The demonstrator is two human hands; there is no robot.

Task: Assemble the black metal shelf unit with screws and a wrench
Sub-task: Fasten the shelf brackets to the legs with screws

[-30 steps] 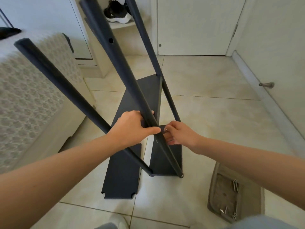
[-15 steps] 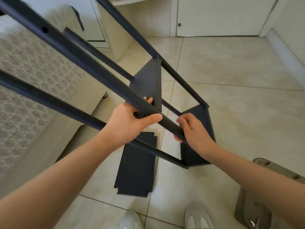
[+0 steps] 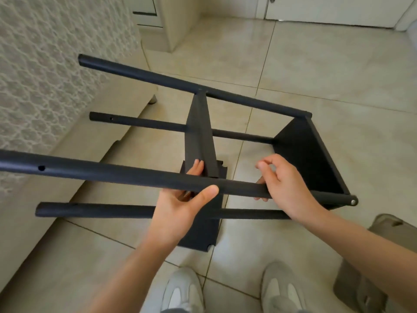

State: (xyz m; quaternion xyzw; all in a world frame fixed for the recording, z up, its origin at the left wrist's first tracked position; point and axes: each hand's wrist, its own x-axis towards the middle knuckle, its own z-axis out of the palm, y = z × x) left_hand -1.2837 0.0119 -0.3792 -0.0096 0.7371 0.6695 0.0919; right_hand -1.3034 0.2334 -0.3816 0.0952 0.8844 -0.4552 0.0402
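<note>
The black shelf frame hangs on its side above the floor, its poles pointing left. My left hand (image 3: 178,206) grips the near upper pole (image 3: 112,175) from below, thumb on the front, fingertips against the middle shelf panel (image 3: 199,132). My right hand (image 3: 286,184) is curled over the same pole further right, fingertips showing under it. The end shelf panel (image 3: 304,154) closes the frame on the right, with a silver screw head (image 3: 353,201) in the pole's end. A loose black shelf panel (image 3: 203,233) with notched corners lies flat on the tiles below.
A bed with a patterned cover (image 3: 45,75) runs along the left, close to the pole ends. A grey tray (image 3: 383,231) sits on the floor at the lower right. My two shoes (image 3: 180,290) stand at the bottom. A pale cabinet (image 3: 171,23) is at the back.
The frame has tipped from leaning upright to lying sideways, its poles swinging down to the left. Both hands stayed on the near pole and my view dropped toward the floor.
</note>
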